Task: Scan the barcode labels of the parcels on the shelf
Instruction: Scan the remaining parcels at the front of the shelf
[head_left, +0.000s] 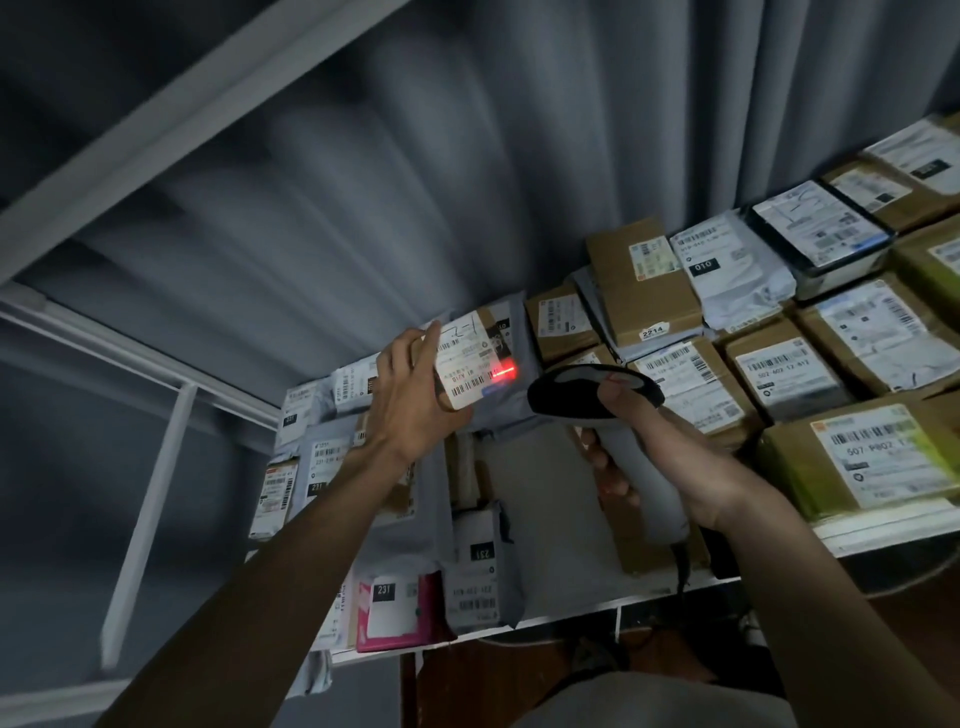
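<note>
The shelf carries many parcels in rows, cardboard boxes to the right and grey mailers to the left. Nothing shows which are already scanned, so most of the job looks open. One scan is under way: a red beam falls on the label of a lifted parcel above the shelf's middle. The left hand reaches up, fingers curled round that parcel's left edge. The right hand grips the scanner, aimed left at the label.
</note>
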